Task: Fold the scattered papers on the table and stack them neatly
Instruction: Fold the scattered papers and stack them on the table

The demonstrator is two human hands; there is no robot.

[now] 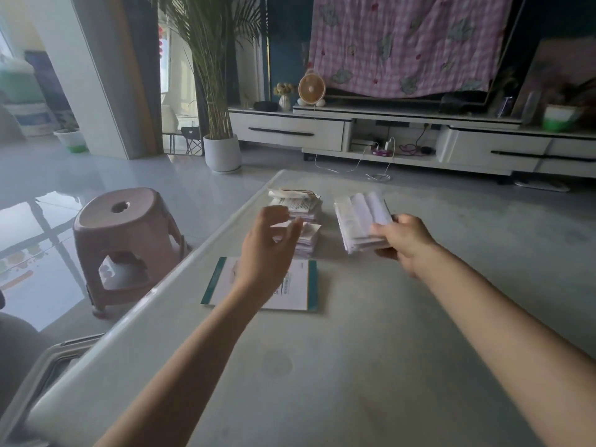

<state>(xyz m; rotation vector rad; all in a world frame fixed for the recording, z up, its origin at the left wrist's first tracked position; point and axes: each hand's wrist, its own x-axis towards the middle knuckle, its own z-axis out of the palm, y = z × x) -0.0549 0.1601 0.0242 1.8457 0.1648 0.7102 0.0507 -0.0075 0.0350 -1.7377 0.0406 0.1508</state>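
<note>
My right hand (406, 243) pinches the folded bundle (358, 221) at its near corner, above the worktop (354, 366) toward the far edge. It looks light and floppy, apt to fan. My left hand (267, 250) hangs relaxed over the stack (304, 206).

A thick bundle of folded white papers (358, 221) is gripped at its near right corner by the right hand (403, 243), its top leaves fanning open. To its left, a pile of folded printed papers (303, 204) rests on the pale table (354, 366), with a smaller pile (310, 241) just in front. Nearest lies a flat white sheet with teal edges (298, 291)
</note>
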